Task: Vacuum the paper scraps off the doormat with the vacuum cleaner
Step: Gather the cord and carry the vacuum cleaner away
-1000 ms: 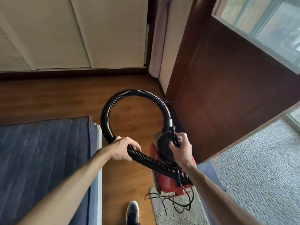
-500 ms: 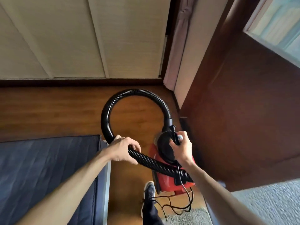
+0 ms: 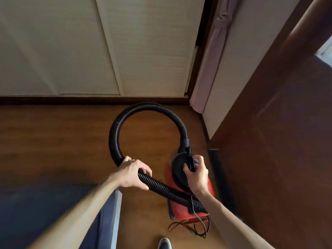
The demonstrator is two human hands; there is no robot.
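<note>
A small red vacuum cleaner (image 3: 181, 207) with a black top hangs above the wooden floor, carried by my right hand (image 3: 196, 174), which grips its black handle. Its ribbed black hose (image 3: 143, 106) loops up in a wide arc from the front of the body and comes back down across it. My left hand (image 3: 132, 173) is closed around the hose on the left side of the loop. The black power cord (image 3: 190, 229) dangles in loose coils under the vacuum's rear. No doormat or paper scraps are in view.
A dark blue mattress (image 3: 53, 212) with a pale edge lies at lower left. Cream sliding panels (image 3: 89, 45) and a tied curtain (image 3: 210, 56) stand ahead, and a dark wooden door (image 3: 280, 141) is on the right. My shoe (image 3: 164, 244) shows at the bottom edge.
The view has moved forward and left into the room. The pebbled floor and the mat at lower right have dropped out of sight. Both hands keep the same grips on hose and vacuum.
</note>
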